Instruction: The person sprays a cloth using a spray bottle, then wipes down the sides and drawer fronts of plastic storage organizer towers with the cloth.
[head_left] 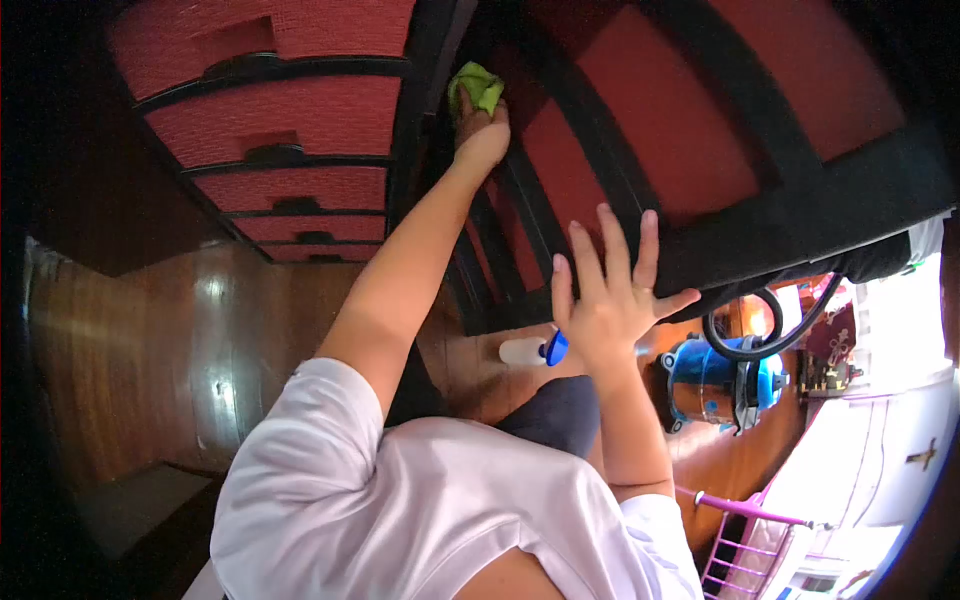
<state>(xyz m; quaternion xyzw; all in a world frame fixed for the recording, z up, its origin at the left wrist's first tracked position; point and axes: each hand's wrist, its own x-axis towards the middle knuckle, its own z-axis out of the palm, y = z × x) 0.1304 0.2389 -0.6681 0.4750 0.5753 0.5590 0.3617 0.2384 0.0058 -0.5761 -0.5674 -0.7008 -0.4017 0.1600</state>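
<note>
My left hand point(484, 138) reaches far forward, its fingers closed on a crumpled green cloth point(477, 88). The cloth lies against the dark frame beside the front corner of a chest of drawers point(300, 110) with red woven-look fronts. My right hand point(612, 305) is spread wide with nothing in it, at the lower dark edge of the red-and-black slatted panel point(690, 150). Whether its palm presses on that edge I cannot tell. Below, between my arms, a white bottle with a blue top point(525, 351) is on the wooden floor.
A blue and metallic canister vacuum cleaner point(715, 383) with a black hose point(770, 350) stands on the floor at the right. Beyond it are a pink metal rail point(755, 512) and a white wall with a crucifix point(922, 455). Glossy wooden floor point(210, 340) stretches to the left.
</note>
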